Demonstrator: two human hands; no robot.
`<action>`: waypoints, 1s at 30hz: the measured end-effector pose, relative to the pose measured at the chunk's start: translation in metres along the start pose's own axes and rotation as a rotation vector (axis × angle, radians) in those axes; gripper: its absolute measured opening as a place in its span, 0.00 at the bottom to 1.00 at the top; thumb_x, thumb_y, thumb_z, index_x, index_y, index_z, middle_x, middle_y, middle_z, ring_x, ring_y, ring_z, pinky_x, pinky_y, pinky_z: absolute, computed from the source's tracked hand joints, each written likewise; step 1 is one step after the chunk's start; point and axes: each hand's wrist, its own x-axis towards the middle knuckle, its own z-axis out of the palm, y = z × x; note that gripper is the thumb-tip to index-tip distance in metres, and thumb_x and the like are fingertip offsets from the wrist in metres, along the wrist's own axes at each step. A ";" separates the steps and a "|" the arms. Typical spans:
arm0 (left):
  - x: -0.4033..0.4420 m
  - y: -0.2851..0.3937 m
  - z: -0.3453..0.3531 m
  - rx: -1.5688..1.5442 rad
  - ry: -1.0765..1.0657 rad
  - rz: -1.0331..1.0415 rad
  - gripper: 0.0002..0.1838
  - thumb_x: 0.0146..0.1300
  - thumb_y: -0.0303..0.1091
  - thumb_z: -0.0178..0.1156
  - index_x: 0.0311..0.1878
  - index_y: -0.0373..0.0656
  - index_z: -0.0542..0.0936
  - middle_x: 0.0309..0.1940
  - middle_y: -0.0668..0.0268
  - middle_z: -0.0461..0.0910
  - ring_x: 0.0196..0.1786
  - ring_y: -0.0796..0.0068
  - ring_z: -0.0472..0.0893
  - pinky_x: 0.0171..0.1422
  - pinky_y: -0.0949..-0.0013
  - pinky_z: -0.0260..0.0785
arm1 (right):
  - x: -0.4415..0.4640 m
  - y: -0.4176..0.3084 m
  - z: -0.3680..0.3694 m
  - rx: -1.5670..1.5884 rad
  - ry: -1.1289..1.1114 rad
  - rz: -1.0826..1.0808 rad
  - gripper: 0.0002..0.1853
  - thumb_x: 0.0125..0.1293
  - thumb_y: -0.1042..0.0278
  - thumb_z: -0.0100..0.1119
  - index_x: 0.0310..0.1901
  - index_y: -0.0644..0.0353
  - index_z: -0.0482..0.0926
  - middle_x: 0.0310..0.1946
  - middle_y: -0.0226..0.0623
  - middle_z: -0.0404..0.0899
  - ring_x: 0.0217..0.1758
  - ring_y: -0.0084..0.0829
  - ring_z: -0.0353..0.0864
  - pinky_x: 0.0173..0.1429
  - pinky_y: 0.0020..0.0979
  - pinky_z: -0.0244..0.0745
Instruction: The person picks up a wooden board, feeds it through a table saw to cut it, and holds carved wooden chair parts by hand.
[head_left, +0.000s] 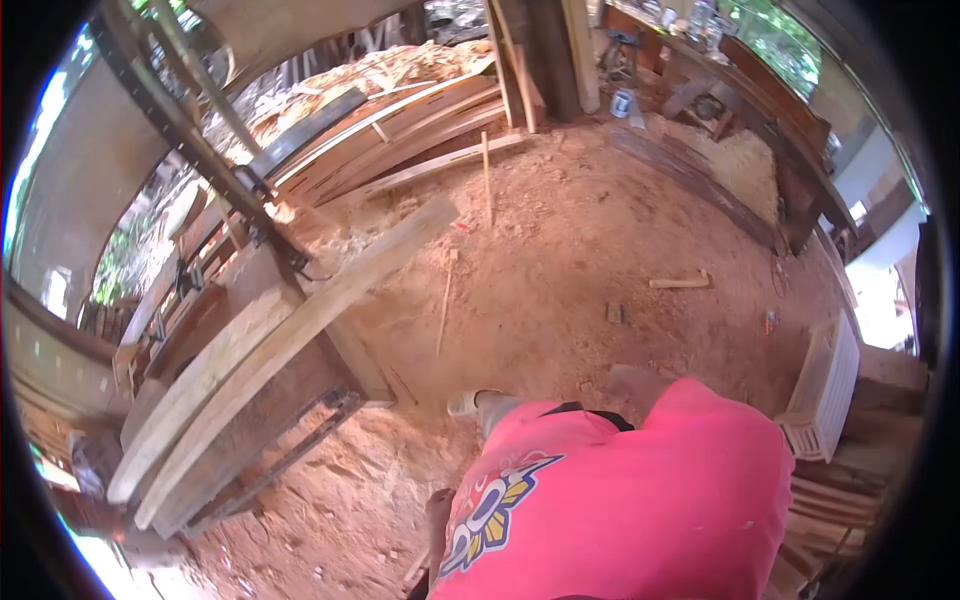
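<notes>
Two long curved beams lie paired across a wooden support, overhanging its edges, probably to keep them off dirt, with left hand low, apart from them, both hands' grips unreadable.

Spread wide, a reddish-brown earthen floor, dusted with sawdust. Lying flat on it, an L-shaped wood offcut. Just to the left of the offcut and slightly nearer, a small dark block; to its right, a tiny orange-and-blue scrap. Well left of the offcut, a thin wooden stick and, farther off, a second slim stick. Beyond the offcut, a white-and-blue can, upright, and a pale sawdust heap. Far left of the offcut and nearer, scattered wood chips.
</notes>
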 end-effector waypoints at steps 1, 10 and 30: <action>-0.008 -0.007 0.006 0.023 -0.013 -0.008 0.18 0.65 0.39 0.66 0.52 0.36 0.85 0.37 0.57 0.87 0.35 0.69 0.86 0.40 0.68 0.78 | -0.003 0.007 0.007 0.007 -0.020 -0.002 0.20 0.58 0.57 0.67 0.49 0.59 0.86 0.41 0.43 0.87 0.42 0.41 0.85 0.47 0.40 0.82; -0.076 -0.060 0.015 -0.031 0.279 -0.170 0.20 0.64 0.44 0.66 0.52 0.40 0.86 0.40 0.58 0.89 0.39 0.68 0.88 0.44 0.64 0.79 | 0.058 -0.184 -0.066 -0.286 0.044 -0.430 0.18 0.58 0.55 0.69 0.43 0.60 0.89 0.34 0.38 0.89 0.31 0.30 0.86 0.37 0.33 0.84; -0.052 0.006 0.103 -0.506 0.594 -0.451 0.22 0.63 0.47 0.66 0.54 0.42 0.86 0.44 0.55 0.89 0.47 0.61 0.88 0.53 0.61 0.79 | 0.039 -0.523 -0.079 -1.166 -0.306 -0.782 0.25 0.59 0.48 0.69 0.54 0.55 0.87 0.41 0.35 0.88 0.41 0.30 0.86 0.45 0.35 0.83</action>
